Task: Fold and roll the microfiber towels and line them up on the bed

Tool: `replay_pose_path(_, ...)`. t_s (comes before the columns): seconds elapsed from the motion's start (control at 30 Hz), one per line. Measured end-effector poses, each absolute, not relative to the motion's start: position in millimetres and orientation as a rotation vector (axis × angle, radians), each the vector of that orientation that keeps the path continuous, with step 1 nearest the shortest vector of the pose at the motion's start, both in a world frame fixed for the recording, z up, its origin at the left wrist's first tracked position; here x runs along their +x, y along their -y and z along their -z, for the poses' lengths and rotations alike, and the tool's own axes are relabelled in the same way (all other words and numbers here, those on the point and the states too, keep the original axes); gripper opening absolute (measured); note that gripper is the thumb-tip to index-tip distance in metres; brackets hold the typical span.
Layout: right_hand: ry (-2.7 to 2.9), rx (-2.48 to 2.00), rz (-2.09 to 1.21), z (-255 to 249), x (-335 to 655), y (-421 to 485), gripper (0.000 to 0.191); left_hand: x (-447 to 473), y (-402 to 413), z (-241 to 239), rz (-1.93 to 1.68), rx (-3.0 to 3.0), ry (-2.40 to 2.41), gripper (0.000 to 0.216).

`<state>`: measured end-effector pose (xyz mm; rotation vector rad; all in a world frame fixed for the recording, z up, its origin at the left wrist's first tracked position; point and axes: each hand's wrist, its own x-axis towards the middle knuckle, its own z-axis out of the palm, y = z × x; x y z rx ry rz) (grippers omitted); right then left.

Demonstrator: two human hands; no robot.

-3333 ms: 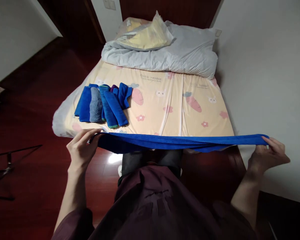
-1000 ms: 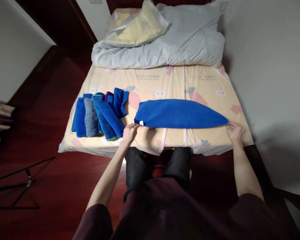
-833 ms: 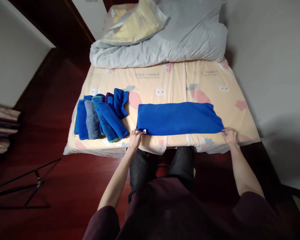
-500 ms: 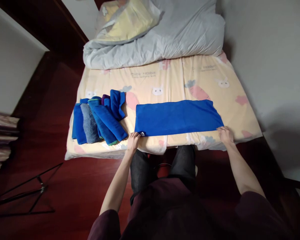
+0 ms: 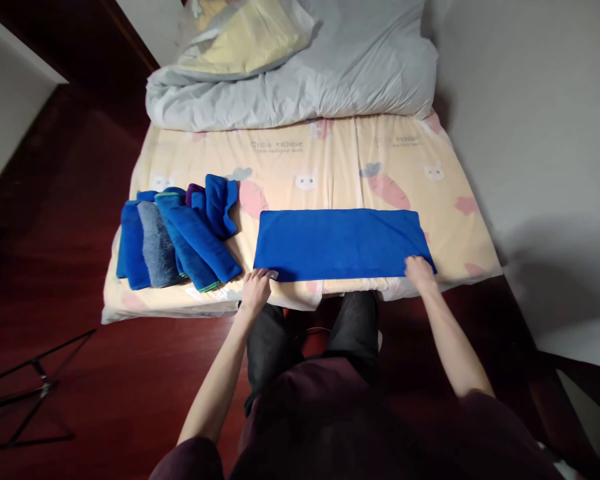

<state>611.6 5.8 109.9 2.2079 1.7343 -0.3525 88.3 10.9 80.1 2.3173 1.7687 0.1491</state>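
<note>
A bright blue towel (image 5: 340,243) lies flat as a long folded strip across the near part of the bed (image 5: 330,167). My left hand (image 5: 256,288) pinches its near left corner, where a small white tag shows. My right hand (image 5: 420,272) rests on the near right corner, its fingers curled on the cloth. Both hands sit at the bed's front edge.
Several folded blue and grey towels (image 5: 175,233) lie in a row on the left of the bed. A grey duvet (image 5: 300,87) and a yellow pillow (image 5: 250,40) are heaped at the head. A white wall runs along the right. A black stand (image 5: 25,393) stands on the dark wooden floor.
The towel, held stretched in the air 3.3 s ago, now lies flat on the bed. My right hand has slid left along its near edge onto the corner.
</note>
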Motion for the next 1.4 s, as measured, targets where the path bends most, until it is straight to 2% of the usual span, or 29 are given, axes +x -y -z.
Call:
replay_pose_path(0.1,-2.176,2.387,0.377,-108.7,521.9,-38.0,0.048,132.2,-28.4,-88.4,-0.458,2.347,-1.719,0.051)
replay_pose_path(0.23,-2.798,2.249,0.867,-75.2,396.0,-65.1,0.060,179.9,-54.1,-65.3,-0.694,2.283,-1.587,0.054)
replay_pose_path(0.33,-2.917,2.076,1.211,-37.1,340.9,-66.9,0.064,188.4,-58.6,-31.0,-0.697,2.213,-1.559,0.055)
replay_pose_path(0.43,-2.911,2.051,1.257,-8.9,330.6,-60.8,0.064,181.4,-54.0,-3.7,-0.712,2.204,-1.576,0.056)
replay_pose_path(0.6,-2.941,2.053,1.256,-1.2,368.9,-57.2,0.060,173.6,-52.3,9.0,-0.713,2.232,-1.602,0.056)
replay_pose_path(0.83,-2.853,2.314,1.163,-1.7,463.5,-58.3,0.051,176.5,-53.4,5.8,-0.729,2.217,-1.618,0.055)
replay_pose_path(1.03,-2.696,2.569,0.884,-4.4,559.7,-51.4,0.050,177.5,-52.4,2.0,-0.741,2.215,-1.621,0.055)
replay_pose_path(1.2,-2.487,2.688,0.453,-11.6,636.0,-42.5,0.052,175.0,-53.2,4.5,-0.698,2.211,-1.621,0.056)
replay_pose_path(1.4,-2.369,2.634,0.191,-9.7,682.5,-37.7,0.057,174.3,-53.5,6.5,-0.668,2.219,-1.649,0.056)
